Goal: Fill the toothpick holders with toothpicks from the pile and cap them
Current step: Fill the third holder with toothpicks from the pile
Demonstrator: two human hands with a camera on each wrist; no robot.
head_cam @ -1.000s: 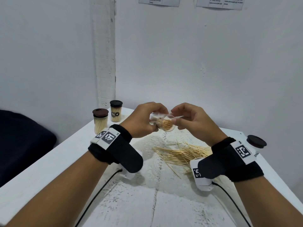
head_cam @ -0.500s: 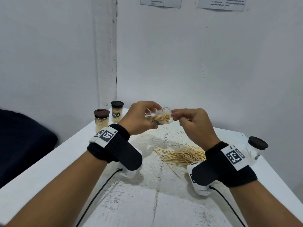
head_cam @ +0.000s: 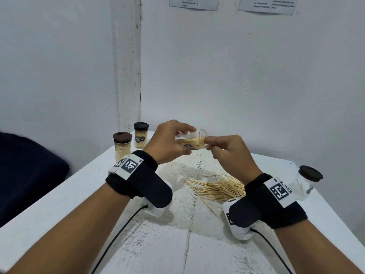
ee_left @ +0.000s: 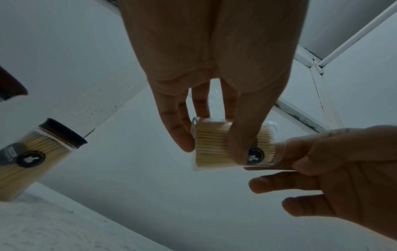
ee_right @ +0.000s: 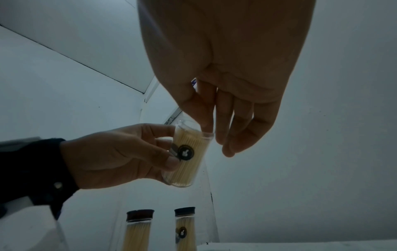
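Since a moment ago I have tipped the holder [head_cam: 192, 142] level. My left hand [head_cam: 167, 143] grips it; my right hand [head_cam: 230, 151] fingertips pinch at its open mouth.

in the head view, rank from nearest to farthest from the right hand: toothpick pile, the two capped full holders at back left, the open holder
1. Clear open toothpick holder, at the right hand's fingertips.
2. Loose wooden toothpick pile, below on the table.
3. Two brown-capped full holders, back left; mutual order too close to call.
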